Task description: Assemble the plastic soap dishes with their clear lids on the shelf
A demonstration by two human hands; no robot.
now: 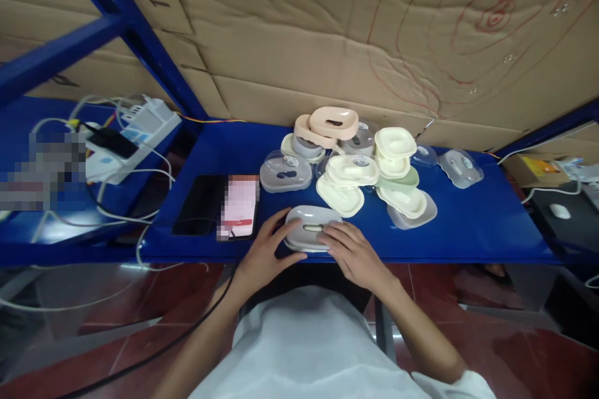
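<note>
A light grey oval plastic dish with a slot in its middle, looking like a soap dish, lies at the front edge of the blue table. My left hand grips its left side, thumb along the near rim and fingers at the far left. On its right end rest the bent fingers of my right hand, the fingertips close to the slot. Just beyond are cream dishes, a grey dish with a clear cover and stacked peach dishes.
A lit phone and a black flat object lie left of my hands. Farther left, cables surround a white power strip. Clear lids lie at right. Cardboard stands behind the table, with blue frame bars at its side.
</note>
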